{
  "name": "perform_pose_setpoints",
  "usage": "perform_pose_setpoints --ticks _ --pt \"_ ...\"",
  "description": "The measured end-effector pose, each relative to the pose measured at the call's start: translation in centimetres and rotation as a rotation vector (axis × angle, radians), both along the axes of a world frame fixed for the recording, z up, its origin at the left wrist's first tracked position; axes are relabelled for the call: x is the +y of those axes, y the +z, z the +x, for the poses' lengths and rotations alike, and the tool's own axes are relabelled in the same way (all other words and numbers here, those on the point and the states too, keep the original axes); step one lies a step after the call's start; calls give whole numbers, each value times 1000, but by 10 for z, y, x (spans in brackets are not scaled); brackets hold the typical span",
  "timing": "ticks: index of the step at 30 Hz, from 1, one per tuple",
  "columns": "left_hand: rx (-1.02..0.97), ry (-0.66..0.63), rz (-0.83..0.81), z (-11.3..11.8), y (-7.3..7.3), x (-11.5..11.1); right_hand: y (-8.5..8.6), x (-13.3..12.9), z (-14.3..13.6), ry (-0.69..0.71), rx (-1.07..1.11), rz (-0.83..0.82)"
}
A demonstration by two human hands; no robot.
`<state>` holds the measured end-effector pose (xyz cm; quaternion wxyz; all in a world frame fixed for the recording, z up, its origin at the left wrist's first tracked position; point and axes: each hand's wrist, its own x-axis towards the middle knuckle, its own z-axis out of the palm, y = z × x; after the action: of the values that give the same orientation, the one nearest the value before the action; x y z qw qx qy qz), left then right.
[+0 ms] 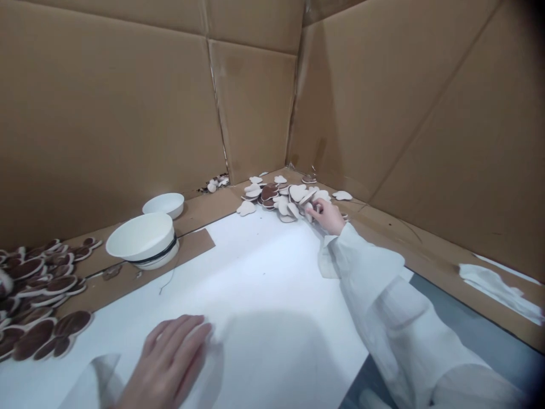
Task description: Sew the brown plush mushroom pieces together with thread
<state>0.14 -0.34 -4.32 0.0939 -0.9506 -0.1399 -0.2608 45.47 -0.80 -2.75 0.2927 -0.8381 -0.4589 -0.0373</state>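
Note:
My right hand (327, 216) reaches to a pile of white and brown flat rounded pieces (293, 193) near the cardboard corner. Its fingers are pinched on one pale piece (309, 211) at the pile's right front. At the lower left, my left hand (170, 360) is over the white sheet (264, 272), palm down, fingers extended and lying side by side; nothing shows in it. Another heap of brown pieces with white rims (38, 284) lies at the far left.
A white bowl (142, 238) with a dark band around it stands left of centre, a smaller white bowl (164, 204) behind it. Tall cardboard walls (128, 102) enclose the back and right. A crumpled white cloth or paper (498, 289) lies at the right.

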Motion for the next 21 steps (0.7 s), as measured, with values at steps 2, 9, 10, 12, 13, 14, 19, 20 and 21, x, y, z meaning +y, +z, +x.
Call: perform_pose_setpoints --ticks 2,9,10,12,13,14,19,20,21 --pt "14 -24 -27 14 1 -4 -1 -1 1 -2 10 9" --pt "-59 39 -111 12 3 -13 10 -9 8 -54 43 129" --pt "-60 42 -105 11 4 -12 13 -11 9 -70 46 158" --pt "-47 34 -91 11 7 -11 20 -17 12 -112 48 215" --pt "-41 25 -86 12 8 -10 23 -19 12 -138 49 251" --pt "-45 18 -89 13 8 -10 27 -22 13 -154 54 309" --pt "-96 34 -116 17 10 -11 70 -32 10 -118 53 731" --pt "-96 41 -118 17 11 -12 88 -34 9 -130 18 793" --pt "-91 47 -123 17 11 -13 109 -34 8 -138 -57 869"
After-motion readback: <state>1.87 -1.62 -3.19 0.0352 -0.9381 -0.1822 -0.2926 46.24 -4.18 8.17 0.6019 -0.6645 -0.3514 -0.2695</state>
